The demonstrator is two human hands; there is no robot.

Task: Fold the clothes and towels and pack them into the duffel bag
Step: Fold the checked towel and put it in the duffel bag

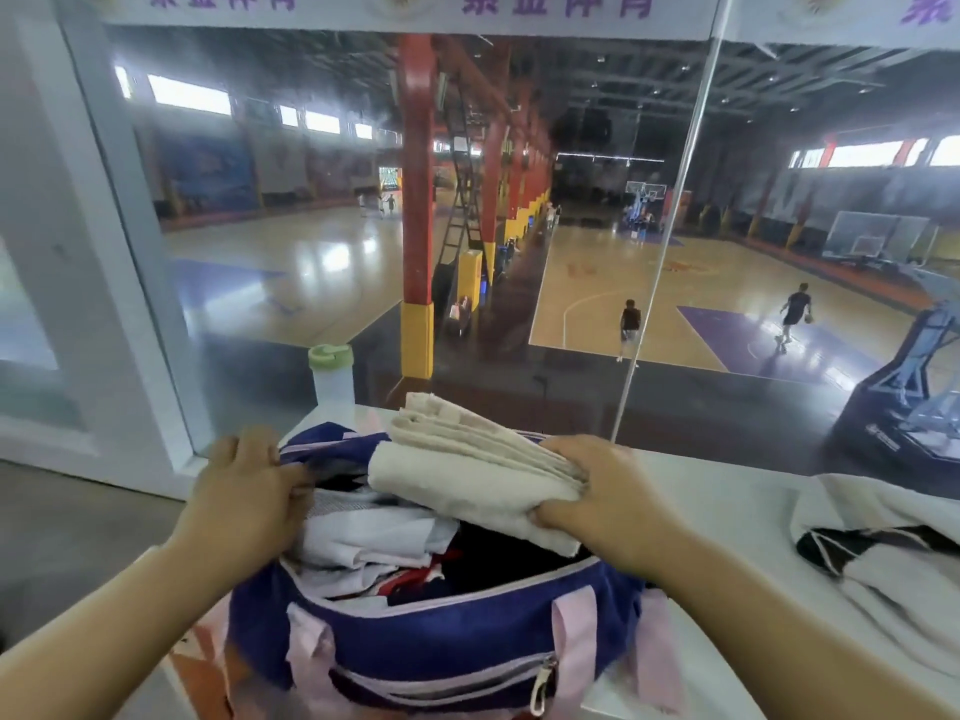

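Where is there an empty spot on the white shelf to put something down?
The biggest bare patch of shelf lies between the duffel bag and the white-and-black garment. A thin strip is free by the water bottle. The bag is crowded: clothes fill it, the left hand holds its rim, the right hand grips the folded towel above.

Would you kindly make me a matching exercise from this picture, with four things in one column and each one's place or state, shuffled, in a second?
Things:
1. beige towel
2. duffel bag
3. bottle
4. white and black garment

Places or states:
A. stands upright at the far edge of the table
B. lies on the table, right of the duffel bag
C. folded, gripped by the right hand
D. open, with clothes inside

Pairs: 1-C; 2-D; 3-A; 4-B.
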